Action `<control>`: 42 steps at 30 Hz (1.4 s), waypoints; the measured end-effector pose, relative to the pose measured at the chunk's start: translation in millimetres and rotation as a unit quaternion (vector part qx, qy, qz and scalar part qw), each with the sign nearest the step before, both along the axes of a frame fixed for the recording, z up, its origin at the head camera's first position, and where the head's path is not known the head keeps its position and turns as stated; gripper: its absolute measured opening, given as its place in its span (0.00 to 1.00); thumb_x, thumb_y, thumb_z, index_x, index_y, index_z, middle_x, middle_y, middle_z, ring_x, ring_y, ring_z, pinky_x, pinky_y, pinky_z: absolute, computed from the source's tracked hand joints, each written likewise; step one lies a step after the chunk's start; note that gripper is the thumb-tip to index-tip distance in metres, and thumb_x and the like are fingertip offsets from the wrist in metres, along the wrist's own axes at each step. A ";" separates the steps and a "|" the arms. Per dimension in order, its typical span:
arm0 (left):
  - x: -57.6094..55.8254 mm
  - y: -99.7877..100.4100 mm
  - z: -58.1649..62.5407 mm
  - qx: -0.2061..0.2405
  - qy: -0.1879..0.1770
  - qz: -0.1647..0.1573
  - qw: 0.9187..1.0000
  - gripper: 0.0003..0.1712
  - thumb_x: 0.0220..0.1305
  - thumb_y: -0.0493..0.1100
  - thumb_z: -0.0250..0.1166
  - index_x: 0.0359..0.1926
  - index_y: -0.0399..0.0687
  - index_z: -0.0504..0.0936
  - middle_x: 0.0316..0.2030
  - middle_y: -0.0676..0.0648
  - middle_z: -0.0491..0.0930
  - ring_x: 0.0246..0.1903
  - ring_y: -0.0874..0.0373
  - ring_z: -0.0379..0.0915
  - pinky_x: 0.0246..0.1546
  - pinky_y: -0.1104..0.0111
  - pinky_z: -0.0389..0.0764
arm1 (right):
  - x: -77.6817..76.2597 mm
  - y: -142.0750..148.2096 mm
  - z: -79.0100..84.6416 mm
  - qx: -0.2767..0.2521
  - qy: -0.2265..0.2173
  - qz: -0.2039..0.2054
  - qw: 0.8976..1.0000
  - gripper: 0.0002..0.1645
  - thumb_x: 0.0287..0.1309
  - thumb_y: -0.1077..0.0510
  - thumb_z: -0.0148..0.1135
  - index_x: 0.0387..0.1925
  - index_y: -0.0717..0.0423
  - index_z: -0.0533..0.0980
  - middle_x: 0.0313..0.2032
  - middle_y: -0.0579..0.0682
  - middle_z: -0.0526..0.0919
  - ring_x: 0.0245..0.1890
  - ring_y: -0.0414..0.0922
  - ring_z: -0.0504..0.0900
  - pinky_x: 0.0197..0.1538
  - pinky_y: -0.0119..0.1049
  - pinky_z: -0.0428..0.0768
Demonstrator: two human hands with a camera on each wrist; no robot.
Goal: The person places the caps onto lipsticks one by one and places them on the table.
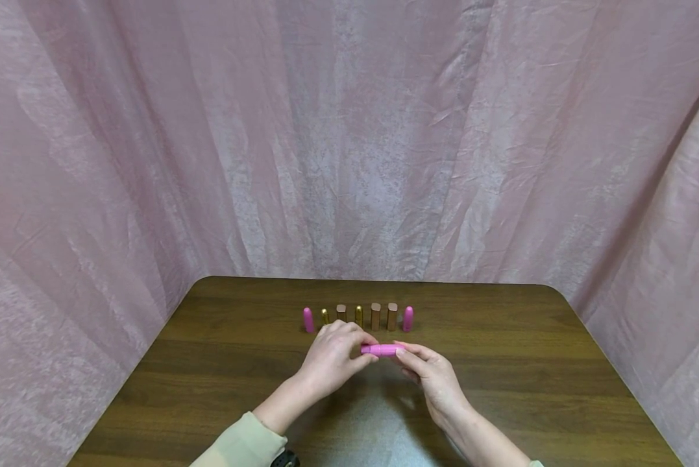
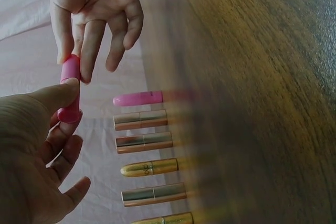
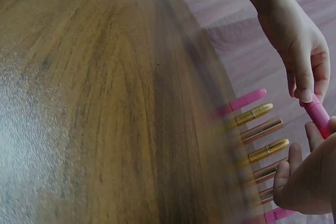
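Observation:
Between both hands a pink lipstick tube [image 1: 383, 349] lies sideways in the air above the table. My left hand [image 1: 337, 357] pinches its left end between thumb and fingers. The other end is pinched by my right hand [image 1: 433, 379]. In the left wrist view the pink lipstick [image 2: 70, 90] shows a seam line, with the right hand's other fingers [image 2: 118, 40] spread loosely. Just behind the hands stands a row of lipsticks: pink ones at both ends, such as the right pink lipstick [image 1: 408, 319], with gold [image 1: 359, 316] and rose-gold tubes [image 1: 375, 316] between.
The brown wooden table [image 1: 220, 363] has rounded far corners. Pink curtains [image 1: 361, 143] hang behind it and along both sides. A black watch [image 1: 285, 459] sits at the left wrist, below a pale sleeve [image 1: 244, 444].

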State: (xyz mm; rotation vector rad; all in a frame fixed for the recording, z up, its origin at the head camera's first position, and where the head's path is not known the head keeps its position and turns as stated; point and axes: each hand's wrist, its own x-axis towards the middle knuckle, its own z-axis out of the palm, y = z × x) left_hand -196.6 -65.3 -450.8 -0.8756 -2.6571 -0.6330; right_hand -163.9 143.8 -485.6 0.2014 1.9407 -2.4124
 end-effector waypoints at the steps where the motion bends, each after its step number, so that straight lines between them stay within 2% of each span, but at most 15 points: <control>1: 0.2 -0.1 -0.1 0.001 0.004 -0.001 1.000 0.11 0.61 0.54 0.75 0.43 0.60 0.89 0.39 0.61 0.81 0.44 0.60 0.72 0.52 0.59 0.72 | 0.4 -0.4 -0.4 0.002 0.001 0.000 1.000 0.19 0.62 0.58 0.71 0.52 0.66 0.83 0.40 0.47 0.87 0.42 0.41 0.82 0.50 0.37 0.81; 11: 1.9 -0.9 -3.1 0.000 0.016 0.000 1.000 0.11 0.60 0.53 0.75 0.42 0.59 0.90 0.34 0.63 0.77 0.39 0.62 0.70 0.52 0.59 0.73 | 4.2 -5.6 -2.5 0.002 0.000 0.009 1.000 0.18 0.63 0.58 0.70 0.52 0.64 0.83 0.42 0.48 0.88 0.46 0.45 0.82 0.50 0.37 0.80; 19: 2.1 -0.5 -7.3 -0.007 0.016 -0.002 1.000 0.12 0.60 0.55 0.75 0.43 0.60 0.90 0.33 0.64 0.77 0.39 0.63 0.70 0.51 0.61 0.72 | 2.8 -2.8 -3.4 0.007 0.009 0.011 1.000 0.16 0.62 0.60 0.70 0.48 0.66 0.84 0.49 0.51 0.85 0.45 0.42 0.81 0.54 0.40 0.81; 28: 2.4 -1.7 -12.4 -0.049 0.046 -0.007 0.998 0.11 0.58 0.55 0.77 0.40 0.61 0.88 0.30 0.65 0.79 0.39 0.63 0.73 0.55 0.58 0.72 | 4.6 -2.7 -2.5 0.072 0.018 0.021 0.997 0.21 0.59 0.53 0.74 0.50 0.61 0.85 0.48 0.51 0.88 0.52 0.46 0.80 0.58 0.45 0.73; 32: 1.3 -5.9 -17.7 -0.056 0.053 -0.009 0.997 0.11 0.57 0.54 0.77 0.39 0.61 0.87 0.30 0.65 0.81 0.38 0.62 0.74 0.59 0.55 0.71 | 7.1 -4.6 1.0 0.089 0.031 0.044 0.995 0.21 0.60 0.52 0.74 0.52 0.59 0.85 0.49 0.51 0.88 0.54 0.46 0.80 0.59 0.44 0.70; 36: -0.2 -15.6 -22.3 -0.049 0.050 -0.003 0.998 0.11 0.56 0.51 0.77 0.38 0.61 0.85 0.29 0.65 0.82 0.38 0.61 0.76 0.62 0.51 0.70 | 8.8 -4.4 5.8 0.090 0.054 0.090 0.990 0.20 0.64 0.53 0.70 0.54 0.59 0.84 0.49 0.54 0.88 0.55 0.47 0.81 0.62 0.44 0.71; 39: -3.0 -26.6 -23.5 -0.034 0.032 0.014 0.999 0.11 0.55 0.48 0.77 0.38 0.60 0.84 0.29 0.64 0.82 0.39 0.60 0.78 0.64 0.50 0.69 | 8.4 -0.2 10.7 0.087 0.071 0.115 0.987 0.20 0.67 0.54 0.67 0.55 0.60 0.83 0.49 0.58 0.87 0.58 0.48 0.81 0.64 0.41 0.70; 42: -6.5 -41.4 -21.8 -0.014 0.004 0.044 0.999 0.12 0.54 0.45 0.77 0.39 0.59 0.84 0.31 0.62 0.84 0.40 0.58 0.80 0.64 0.50 0.68 | 6.2 8.9 15.6 0.099 0.086 0.120 0.984 0.19 0.69 0.55 0.65 0.56 0.60 0.82 0.49 0.59 0.87 0.59 0.49 0.81 0.65 0.37 0.70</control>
